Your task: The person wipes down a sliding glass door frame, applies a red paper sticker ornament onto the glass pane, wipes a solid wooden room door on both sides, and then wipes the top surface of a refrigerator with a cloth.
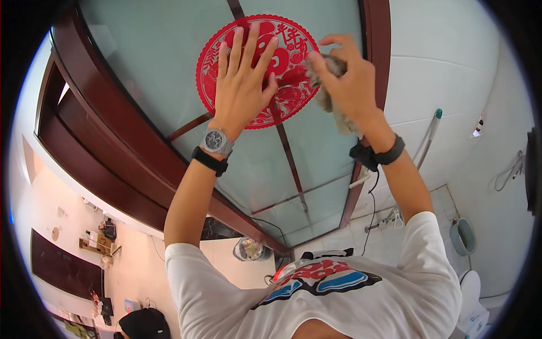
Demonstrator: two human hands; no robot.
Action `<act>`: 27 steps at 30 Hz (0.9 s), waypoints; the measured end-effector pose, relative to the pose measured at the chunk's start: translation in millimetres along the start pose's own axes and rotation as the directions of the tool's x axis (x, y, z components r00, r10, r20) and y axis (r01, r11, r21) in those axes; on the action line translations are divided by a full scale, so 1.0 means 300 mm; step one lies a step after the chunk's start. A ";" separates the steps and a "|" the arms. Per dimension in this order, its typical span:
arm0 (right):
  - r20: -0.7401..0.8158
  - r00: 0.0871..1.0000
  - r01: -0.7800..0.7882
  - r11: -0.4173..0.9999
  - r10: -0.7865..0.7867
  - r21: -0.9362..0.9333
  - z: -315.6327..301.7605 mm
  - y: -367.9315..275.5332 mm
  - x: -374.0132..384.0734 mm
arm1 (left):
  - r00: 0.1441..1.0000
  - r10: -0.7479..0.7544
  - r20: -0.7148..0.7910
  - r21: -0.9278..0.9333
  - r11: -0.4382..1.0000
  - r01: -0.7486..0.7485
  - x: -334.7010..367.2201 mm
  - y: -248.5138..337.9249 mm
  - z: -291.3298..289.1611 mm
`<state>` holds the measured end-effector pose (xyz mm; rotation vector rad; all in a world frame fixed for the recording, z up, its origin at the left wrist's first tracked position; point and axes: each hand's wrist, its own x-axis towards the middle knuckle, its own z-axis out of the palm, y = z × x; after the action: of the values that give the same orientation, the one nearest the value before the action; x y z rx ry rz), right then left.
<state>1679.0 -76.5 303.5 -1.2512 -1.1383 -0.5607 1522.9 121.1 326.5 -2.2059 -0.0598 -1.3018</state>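
A round red paper-cut decoration (291, 100) with a scalloped edge lies against the frosted glass pane (257, 166) of a door. My left hand (243, 85) rests flat on the decoration, fingers spread, covering part of its pattern. At the decoration's right edge, my right hand (355, 85) holds a crumpled grey-brown cloth (327, 101), which touches the rim and hangs down over the glass. The right fingers are curled and slightly blurred. A grey watch (215, 140) and a black band sit on my left wrist; another black band with a small device is on the right.
Dark red-brown wood (377, 62) frames the glass. To the right, a green-tipped pole (432, 130) leans by the white wall, with a grey-blue bucket (464, 237) and a white toilet (470, 288) lower down. A lined bin (248, 248) stands below the door.
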 end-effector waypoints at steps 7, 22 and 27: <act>-0.067 0.959 0.274 0.961 -0.276 -0.033 0.118 0.166 -0.039 | 0.980 0.066 0.187 0.048 0.996 -0.077 -0.140 0.088 0.103; -0.291 0.957 0.050 0.979 0.009 0.196 0.018 0.445 0.094 | 0.963 0.216 0.160 -0.245 0.954 -0.173 -0.227 0.105 0.078; -0.378 0.905 0.214 0.977 -0.197 0.001 0.069 0.538 0.096 | 0.986 0.073 -0.150 -0.042 0.996 -0.080 0.085 -0.005 0.011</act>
<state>1819.9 -4.8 255.7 -0.9383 -0.9537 -0.8902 1538.4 117.8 346.7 -2.1221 0.1129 -1.4330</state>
